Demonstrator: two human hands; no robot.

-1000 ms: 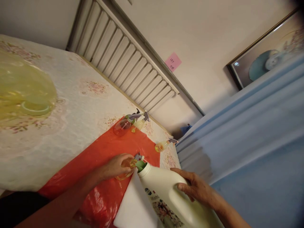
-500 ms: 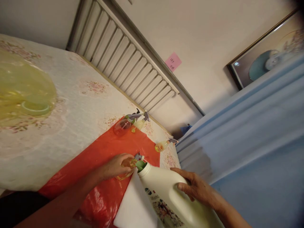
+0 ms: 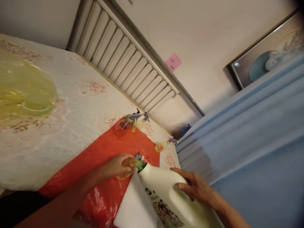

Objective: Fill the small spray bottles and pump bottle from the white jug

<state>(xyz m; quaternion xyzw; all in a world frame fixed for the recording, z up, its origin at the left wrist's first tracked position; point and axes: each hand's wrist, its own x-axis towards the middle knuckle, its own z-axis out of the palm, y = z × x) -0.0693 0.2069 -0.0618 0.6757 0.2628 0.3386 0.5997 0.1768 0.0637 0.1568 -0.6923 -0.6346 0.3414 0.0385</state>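
Observation:
My left hand (image 3: 115,166) is wrapped round a small clear spray bottle (image 3: 126,168) with amber liquid, standing on a red plastic sheet (image 3: 99,164). My right hand (image 3: 194,188) grips the handle side of a large white jug (image 3: 166,196), tilted so its green spout (image 3: 140,165) touches the small bottle's top. A white sheet (image 3: 133,205) lies under the jug.
Two more spray bottles (image 3: 129,123) stand at the red sheet's far end, and another spray bottle (image 3: 162,145) stands near the table's right edge. A yellow translucent bowl (image 3: 23,91) sits at the left on the floral tablecloth (image 3: 71,104). A blue curtain (image 3: 249,152) hangs at the right.

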